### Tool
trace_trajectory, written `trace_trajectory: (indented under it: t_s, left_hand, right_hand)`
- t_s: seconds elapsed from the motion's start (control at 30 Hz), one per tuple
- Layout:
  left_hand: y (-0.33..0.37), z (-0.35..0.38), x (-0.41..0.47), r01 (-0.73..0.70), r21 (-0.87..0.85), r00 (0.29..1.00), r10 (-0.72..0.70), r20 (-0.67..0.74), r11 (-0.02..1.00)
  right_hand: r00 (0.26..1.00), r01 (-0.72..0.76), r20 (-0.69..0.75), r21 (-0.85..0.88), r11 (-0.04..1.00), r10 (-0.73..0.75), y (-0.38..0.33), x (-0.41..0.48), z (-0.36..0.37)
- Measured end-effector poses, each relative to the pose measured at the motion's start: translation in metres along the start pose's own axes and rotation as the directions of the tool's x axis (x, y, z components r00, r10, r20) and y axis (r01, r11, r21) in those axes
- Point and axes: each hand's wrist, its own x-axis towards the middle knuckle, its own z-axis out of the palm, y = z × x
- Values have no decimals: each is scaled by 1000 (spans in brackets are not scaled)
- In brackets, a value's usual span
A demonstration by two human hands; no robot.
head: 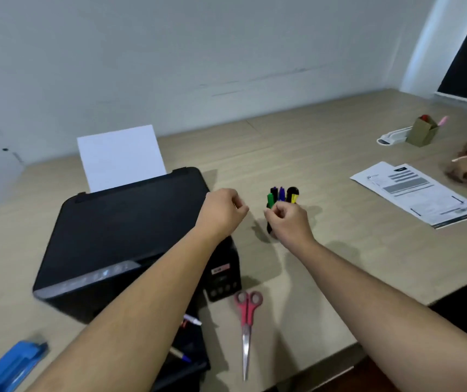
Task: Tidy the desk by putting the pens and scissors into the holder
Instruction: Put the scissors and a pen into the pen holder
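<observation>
Left hand [222, 210]: It floats above the right edge of the black printer [119, 239]. Its fingers are curled in loosely and hold nothing.
Right hand [288, 219]: It is right in front of the holder [269, 226], hiding most of it. Its fingers are curled in with the tips pinched close together. You cannot tell if they grip anything.
Pens [281, 193]: Green, blue, black and yellow ones stand up in the holder, just behind the right hand.
Scissors [246, 323]: They lie flat on the counter [339, 250], near its front edge. The pink handles point to the holder and the blades point to the person.
Paper [418, 193]: A printed sheet lies far off to the right.
</observation>
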Motion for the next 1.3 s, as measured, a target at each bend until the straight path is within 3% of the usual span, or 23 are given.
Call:
trace_trajectory:
  t_s: [0.17,0.3,0.4,0.57,0.87,1.03,1.17,1.3]
  left_hand:
    - [-56,-10,-80,111,-10,992,-110,59,994]
    - [-112,7,-126,193,188,948,-233,219,963]
    - [-141,21,-138,134,366,920,-253,299,921]
    - [-158,33,-130,-55,438,915,-131,382,897]
    - [-161,52,-122,-283,552,897,11,443,784]
    - [-151,43,-120,-336,462,885,107,453,821]
    - [-137,29,-117,-336,381,875,135,465,861]
    - [-119,16,-115,-320,276,890,187,416,906]
  right_hand:
    - [984,-120,104,-217,969,145,34,-72,27]
    - [880,-225,291,-441,869,376,52,-110,56]
    - [846,-188,316,-578,794,430,62,-126,71]
    - [836,-211,252,-671,711,487,72,-138,83]
    - [819,-316,176,-656,685,546,74,-133,92]
    - [802,-393,130,-620,679,583,82,-128,78]
    - [784,-378,207,-588,715,585,86,-124,63]
    - [806,-466,188,-385,797,562,86,-117,44]
